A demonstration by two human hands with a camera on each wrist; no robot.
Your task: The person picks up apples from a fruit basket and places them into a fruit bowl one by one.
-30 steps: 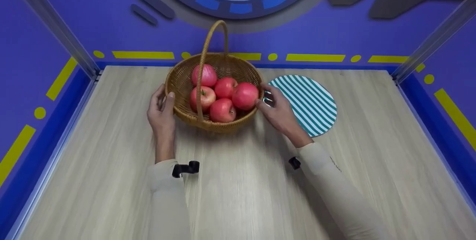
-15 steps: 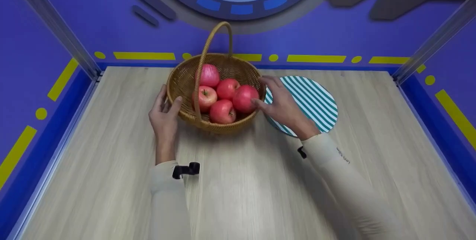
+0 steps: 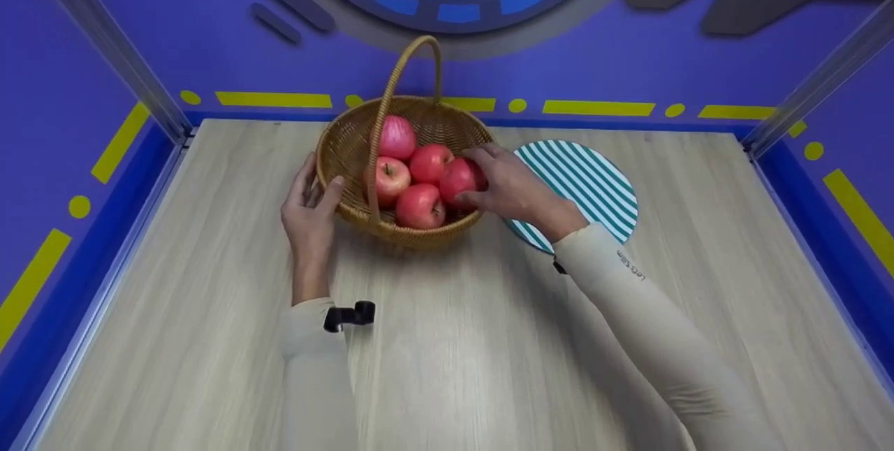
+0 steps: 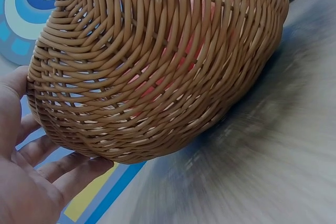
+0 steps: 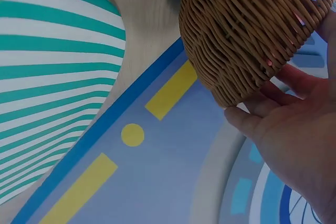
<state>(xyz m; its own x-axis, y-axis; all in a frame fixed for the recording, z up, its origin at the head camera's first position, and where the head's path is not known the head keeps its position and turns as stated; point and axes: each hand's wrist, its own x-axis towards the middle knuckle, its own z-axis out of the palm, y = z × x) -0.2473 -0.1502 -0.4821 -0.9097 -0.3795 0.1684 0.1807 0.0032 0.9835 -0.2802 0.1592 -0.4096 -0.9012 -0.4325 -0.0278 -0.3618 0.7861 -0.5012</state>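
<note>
A brown wicker basket (image 3: 426, 236) with a tall arched handle (image 3: 388, 98) tilts toward me at the back of the table. Several red apples lie inside it. My left hand (image 3: 309, 227) holds the basket's left side, thumb at the rim and fingers against the outer weave, as the left wrist view shows. Over the right rim reaches my right hand (image 3: 517, 189), its thumb and fingers around the rightmost apple (image 3: 457, 181). In the right wrist view the weave (image 5: 241, 30) hides most of that apple and some fingertips.
A round green-and-white striped mat (image 3: 583, 189) lies on the wooden table (image 3: 433, 346), right of the basket and partly under the right forearm. Blue-purple panels (image 3: 601, 67) with yellow marks stand along the back and both sides.
My right hand has left the basket's right rim and moved inward over it, onto the rightmost apple. The left hand stays at the basket, which has shifted slightly right.
</note>
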